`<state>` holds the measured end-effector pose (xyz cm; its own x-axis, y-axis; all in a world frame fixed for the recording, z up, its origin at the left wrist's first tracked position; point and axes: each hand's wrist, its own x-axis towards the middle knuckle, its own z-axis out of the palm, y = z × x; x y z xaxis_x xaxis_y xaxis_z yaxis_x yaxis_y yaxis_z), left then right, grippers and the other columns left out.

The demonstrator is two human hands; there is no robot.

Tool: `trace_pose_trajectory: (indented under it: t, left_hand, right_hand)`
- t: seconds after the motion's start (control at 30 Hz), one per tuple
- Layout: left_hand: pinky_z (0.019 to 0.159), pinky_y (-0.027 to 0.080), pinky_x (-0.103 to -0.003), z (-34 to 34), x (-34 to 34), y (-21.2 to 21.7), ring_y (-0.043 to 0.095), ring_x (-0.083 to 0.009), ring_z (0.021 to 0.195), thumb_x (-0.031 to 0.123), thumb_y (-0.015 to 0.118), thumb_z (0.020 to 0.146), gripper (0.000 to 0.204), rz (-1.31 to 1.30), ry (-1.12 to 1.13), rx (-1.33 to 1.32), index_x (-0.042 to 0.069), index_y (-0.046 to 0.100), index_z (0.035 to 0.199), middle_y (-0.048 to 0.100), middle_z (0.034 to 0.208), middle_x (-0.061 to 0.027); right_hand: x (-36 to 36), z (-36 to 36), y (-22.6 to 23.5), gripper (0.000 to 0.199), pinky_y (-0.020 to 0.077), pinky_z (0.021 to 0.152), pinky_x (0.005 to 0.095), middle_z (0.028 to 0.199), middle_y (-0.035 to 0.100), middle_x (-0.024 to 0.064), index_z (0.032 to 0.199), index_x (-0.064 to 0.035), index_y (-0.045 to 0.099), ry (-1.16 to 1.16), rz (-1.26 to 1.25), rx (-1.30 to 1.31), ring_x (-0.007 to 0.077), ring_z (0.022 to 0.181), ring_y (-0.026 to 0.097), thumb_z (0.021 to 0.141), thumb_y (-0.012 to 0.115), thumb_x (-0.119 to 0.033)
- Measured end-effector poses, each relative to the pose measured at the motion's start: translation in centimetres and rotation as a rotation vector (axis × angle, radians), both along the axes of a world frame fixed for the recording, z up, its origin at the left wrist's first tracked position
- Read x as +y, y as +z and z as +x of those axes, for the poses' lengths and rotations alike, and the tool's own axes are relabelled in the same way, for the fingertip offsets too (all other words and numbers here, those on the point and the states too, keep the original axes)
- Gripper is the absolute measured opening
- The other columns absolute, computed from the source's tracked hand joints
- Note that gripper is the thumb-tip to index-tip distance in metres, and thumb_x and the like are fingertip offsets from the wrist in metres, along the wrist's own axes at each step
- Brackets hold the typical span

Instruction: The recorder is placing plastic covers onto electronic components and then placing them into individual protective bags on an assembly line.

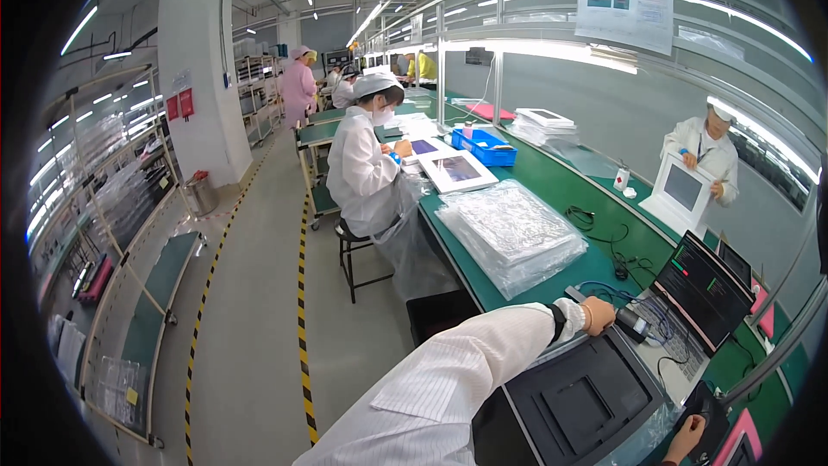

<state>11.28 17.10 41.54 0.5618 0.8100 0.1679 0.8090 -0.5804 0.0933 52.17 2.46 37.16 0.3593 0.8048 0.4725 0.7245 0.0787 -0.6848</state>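
The left hand (599, 314) is closed around a small dark scanner (632, 324) at the far edge of a black tray (586, 397) on the green counter (552, 185). The right hand (686, 438), low at the frame edge, rests on a dark device (709, 410); its grip cannot be told. A laptop (703, 289) stands just beyond.
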Motion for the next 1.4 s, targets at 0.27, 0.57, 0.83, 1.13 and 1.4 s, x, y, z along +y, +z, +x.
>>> trace_pose_trajectory:
  t: [0.27,0.57,0.83,1.13,1.4]
  left_hand:
    - [0.066,0.051,-0.040,1.8,-0.4,1.0,0.064,-0.0322,0.084,0.011,0.062,0.068,0.017,0.086,0.013,0.170,0.006,0.066,0.084,0.064,0.091,-0.0134]
    - [0.074,0.051,-0.043,1.4,0.0,0.1,0.063,-0.0341,0.089,0.008,0.058,0.075,0.018,0.034,-0.015,0.100,0.003,0.063,0.090,0.062,0.099,-0.0157]
    - [0.076,0.051,-0.042,1.7,-0.2,0.4,0.062,-0.0349,0.092,0.010,0.057,0.076,0.019,-0.001,-0.073,0.068,0.003,0.061,0.093,0.062,0.098,-0.0169]
    - [0.077,0.050,-0.044,0.8,-0.5,-0.3,0.060,-0.0372,0.093,0.010,0.059,0.076,0.024,-0.029,-0.069,-0.056,0.002,0.060,0.097,0.063,0.098,-0.0191]
    - [0.074,0.047,-0.046,-0.2,-0.9,0.7,0.061,-0.0385,0.086,0.014,0.053,0.077,0.018,-0.100,-0.082,-0.168,0.005,0.059,0.092,0.064,0.089,-0.0198]
  right_hand:
    - [4.4,5.8,-6.1,0.014,0.0412,0.064,0.0277,0.075,0.049,0.0063,0.088,0.0001,0.051,-0.004,0.119,0.118,0.0151,0.068,0.048,0.089,0.053,-0.014]
    - [4.2,4.8,-5.7,0.014,0.0414,0.064,0.0289,0.073,0.050,0.0070,0.086,0.0004,0.051,0.002,0.113,0.097,0.0162,0.067,0.048,0.088,0.054,-0.013]
    - [2.6,3.1,-3.7,0.012,0.0421,0.064,0.0297,0.073,0.051,0.0083,0.085,0.0007,0.051,-0.062,0.063,0.118,0.0171,0.067,0.049,0.087,0.054,-0.011]
    - [1.0,1.4,-1.1,0.031,0.0439,0.081,0.0367,0.099,0.061,0.0176,0.098,0.0021,0.060,0.065,-0.015,-0.012,0.0289,0.089,0.056,0.088,0.056,-0.027]
    - [1.7,1.3,-2.9,0.008,0.0438,0.067,0.0297,0.077,0.054,0.0078,0.084,0.0004,0.055,0.033,0.113,0.117,0.0175,0.072,0.051,0.081,0.058,-0.006]
